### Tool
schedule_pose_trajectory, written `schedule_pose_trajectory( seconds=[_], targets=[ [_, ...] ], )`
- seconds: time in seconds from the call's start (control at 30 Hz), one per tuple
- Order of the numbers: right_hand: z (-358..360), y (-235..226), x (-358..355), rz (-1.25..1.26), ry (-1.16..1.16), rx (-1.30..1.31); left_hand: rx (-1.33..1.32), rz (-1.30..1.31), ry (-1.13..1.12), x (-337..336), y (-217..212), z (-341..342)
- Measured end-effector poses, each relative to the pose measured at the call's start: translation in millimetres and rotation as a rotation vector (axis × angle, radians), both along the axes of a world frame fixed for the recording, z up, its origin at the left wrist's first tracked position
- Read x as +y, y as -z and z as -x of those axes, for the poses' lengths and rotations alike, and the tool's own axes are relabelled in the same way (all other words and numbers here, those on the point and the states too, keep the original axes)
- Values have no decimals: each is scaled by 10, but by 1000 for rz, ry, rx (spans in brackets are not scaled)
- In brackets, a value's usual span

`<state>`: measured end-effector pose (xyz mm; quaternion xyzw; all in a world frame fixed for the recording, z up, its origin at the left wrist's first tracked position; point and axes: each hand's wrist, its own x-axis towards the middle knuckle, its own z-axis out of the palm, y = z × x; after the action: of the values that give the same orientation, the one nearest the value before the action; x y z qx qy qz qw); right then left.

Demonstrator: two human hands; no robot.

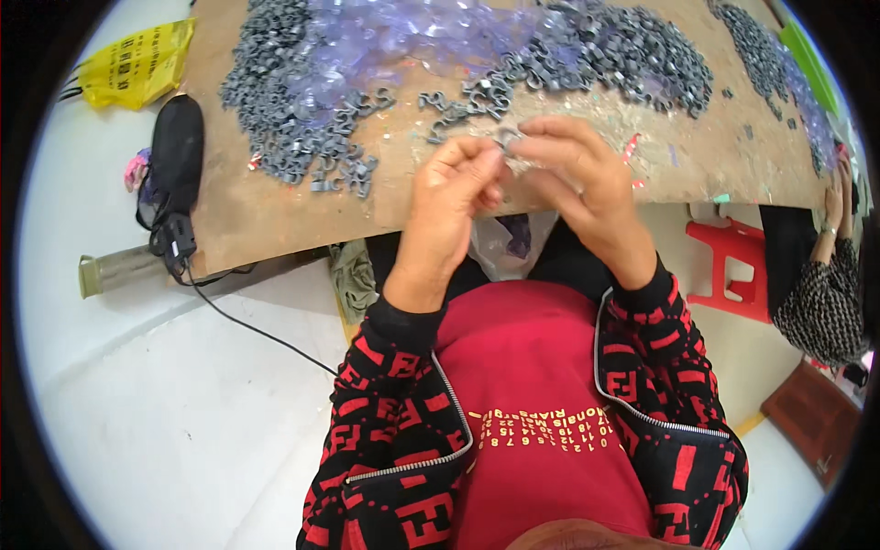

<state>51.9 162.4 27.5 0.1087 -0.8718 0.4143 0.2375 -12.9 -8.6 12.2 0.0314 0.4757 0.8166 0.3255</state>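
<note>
My left hand [449,188] is closed in a pinch between thumb and forefinger, just above the front edge of the table. A small grey curved plastic clip [507,137] shows at its fingertips. My right hand [587,179] is close beside it, its fingers apart and somewhat blurred, with the fingertips near the clip; whether they touch it I cannot tell. Beyond both hands, a loose row of the same grey clips [477,99] lies on the brown tabletop [394,206].
Heaped grey clips [270,101] and clear purplish plastic pieces [385,37] cover the far table. A yellow bag [137,64] and a black elongated case [177,151] with a cable are at left. At right are a red stool [733,270] and another person's arm [830,220].
</note>
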Motion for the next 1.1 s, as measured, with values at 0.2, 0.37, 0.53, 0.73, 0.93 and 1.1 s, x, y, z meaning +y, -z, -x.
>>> schedule_pose_trajectory(
  seconds=[0.2,0.37,0.53,0.73,0.93,1.1],
  targets=[
    [-31,-12,3,1,-41,-28,-53,23,243,8,-82,-12],
    [-70,46,127,178,33,-225,428,388,114,-50,-218,124],
    [-146,234,269,491,104,-392,1469,1141,-554,-469,-248,1021],
    [-121,339,273,725,105,-343,1320,1307,-452,-672,-47,1381],
    [-139,275,289,704,108,-407,1348,1168,-536,-748,-23,1396],
    [-101,325,290,652,99,-411,880,530,-554,-425,-226,761]
  ],
)
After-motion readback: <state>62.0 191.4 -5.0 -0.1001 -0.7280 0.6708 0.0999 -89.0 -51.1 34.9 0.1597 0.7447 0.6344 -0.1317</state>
